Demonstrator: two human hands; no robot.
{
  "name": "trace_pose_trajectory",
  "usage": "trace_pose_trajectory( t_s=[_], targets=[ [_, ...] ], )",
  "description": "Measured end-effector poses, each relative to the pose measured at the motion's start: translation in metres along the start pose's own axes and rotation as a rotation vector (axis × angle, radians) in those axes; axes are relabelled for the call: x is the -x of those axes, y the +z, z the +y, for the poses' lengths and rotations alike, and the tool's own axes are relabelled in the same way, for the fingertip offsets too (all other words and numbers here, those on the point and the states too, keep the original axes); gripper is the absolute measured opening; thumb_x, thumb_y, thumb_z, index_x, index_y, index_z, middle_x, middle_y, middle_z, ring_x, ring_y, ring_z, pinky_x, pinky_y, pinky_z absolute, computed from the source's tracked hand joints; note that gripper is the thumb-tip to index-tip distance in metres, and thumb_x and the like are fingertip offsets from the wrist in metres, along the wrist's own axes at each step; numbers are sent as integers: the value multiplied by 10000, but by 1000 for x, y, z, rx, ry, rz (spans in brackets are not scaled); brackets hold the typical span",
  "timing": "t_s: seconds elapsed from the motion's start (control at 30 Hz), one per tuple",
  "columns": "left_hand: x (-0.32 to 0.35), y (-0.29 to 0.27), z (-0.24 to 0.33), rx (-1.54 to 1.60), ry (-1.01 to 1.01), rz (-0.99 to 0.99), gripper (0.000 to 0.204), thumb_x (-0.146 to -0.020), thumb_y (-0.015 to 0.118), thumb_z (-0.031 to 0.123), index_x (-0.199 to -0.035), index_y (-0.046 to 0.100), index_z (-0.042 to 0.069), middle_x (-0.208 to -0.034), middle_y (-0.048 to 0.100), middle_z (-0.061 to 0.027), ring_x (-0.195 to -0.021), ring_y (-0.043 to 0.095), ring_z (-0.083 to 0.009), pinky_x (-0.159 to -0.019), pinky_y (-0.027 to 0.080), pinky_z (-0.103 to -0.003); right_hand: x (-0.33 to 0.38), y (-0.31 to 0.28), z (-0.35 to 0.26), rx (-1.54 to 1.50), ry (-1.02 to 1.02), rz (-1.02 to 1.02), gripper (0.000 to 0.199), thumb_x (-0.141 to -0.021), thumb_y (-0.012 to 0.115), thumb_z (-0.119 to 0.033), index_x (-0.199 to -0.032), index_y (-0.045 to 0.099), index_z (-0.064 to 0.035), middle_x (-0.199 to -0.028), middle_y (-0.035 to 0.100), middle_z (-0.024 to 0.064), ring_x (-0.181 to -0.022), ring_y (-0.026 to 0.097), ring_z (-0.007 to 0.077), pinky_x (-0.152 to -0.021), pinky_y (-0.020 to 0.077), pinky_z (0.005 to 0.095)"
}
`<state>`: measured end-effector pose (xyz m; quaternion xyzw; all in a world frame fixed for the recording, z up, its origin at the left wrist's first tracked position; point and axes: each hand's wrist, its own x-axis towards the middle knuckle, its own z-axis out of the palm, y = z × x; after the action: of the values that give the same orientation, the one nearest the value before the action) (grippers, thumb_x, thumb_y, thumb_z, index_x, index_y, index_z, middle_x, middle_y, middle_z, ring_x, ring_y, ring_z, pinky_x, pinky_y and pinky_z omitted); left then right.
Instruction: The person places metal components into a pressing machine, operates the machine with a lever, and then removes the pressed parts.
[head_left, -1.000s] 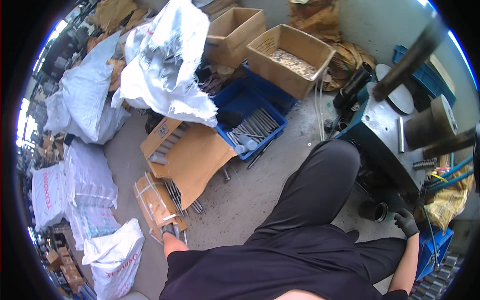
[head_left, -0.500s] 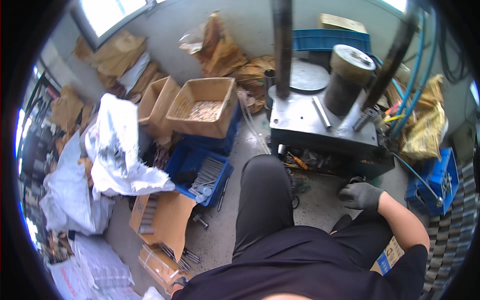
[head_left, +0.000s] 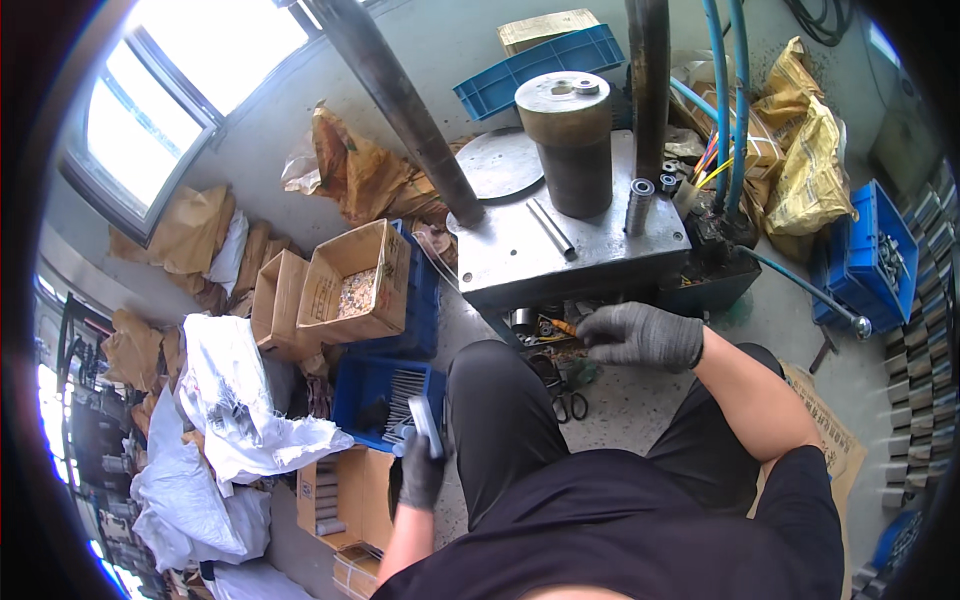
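Note:
My left hand (head_left: 421, 478), in a dark grey glove, is closed around a silver metal tube (head_left: 426, 424) that sticks up beyond the fingers. It is beside the blue bin (head_left: 352, 385) of metal rods and above an opened cardboard box (head_left: 365, 492) with grey cylinders in it. My right hand (head_left: 645, 336), gloved in grey, hovers over my right thigh by the front edge of the press table (head_left: 500, 262). Its fingers are loosely bent, slightly blurred, and I see nothing in them. On that table lies a loose metal tube (head_left: 551, 230), beside a thick steel cylinder (head_left: 570, 150).
Two dark press columns (head_left: 650, 90) rise from the table, with a stack of bearing rings (head_left: 640, 205) near the right one. Scissors (head_left: 572, 405) lie on the floor between my legs. White sacks (head_left: 230, 390) and cardboard boxes (head_left: 350, 285) crowd the left; a blue bin (head_left: 870, 255) stands right.
My left hand has come up from the lower boxes with the metal tube in it. The right hand has moved left and forward toward the table. The view has turned to the right.

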<state>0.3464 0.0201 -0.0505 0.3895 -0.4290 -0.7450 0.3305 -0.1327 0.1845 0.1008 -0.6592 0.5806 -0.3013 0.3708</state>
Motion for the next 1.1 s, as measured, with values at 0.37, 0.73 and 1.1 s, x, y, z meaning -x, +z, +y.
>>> trace_pose_trajectory(
  t_s=[0.37,0.73,1.1],
  targets=[
    [-126,368,117,-427,582,-769,673,-903,783,104,-1491,465,25,-1229,659,-92,-1145,634,-186,-1032,503,-350,-48,-11,24,-611,-271,522,425,-957,781,-172,-1336,614,-75,-1146,678,29,-1009,660,108,-864,574,333],
    [-163,385,56,-734,739,-536,230,-965,745,237,-910,685,22,-788,634,-48,-762,617,-132,-691,510,-352,-33,-6,23,-193,386,482,377,-811,764,-207,-1122,644,-31,-836,684,111,-784,703,177,-674,560,321],
    [-180,372,59,24,277,-485,267,-991,676,287,-914,662,32,-833,628,-18,-786,554,-102,-712,488,-286,-46,12,25,-1211,223,258,338,-773,736,-127,-1085,634,-48,-865,665,68,-554,603,173,-488,489,273]
  ],
)
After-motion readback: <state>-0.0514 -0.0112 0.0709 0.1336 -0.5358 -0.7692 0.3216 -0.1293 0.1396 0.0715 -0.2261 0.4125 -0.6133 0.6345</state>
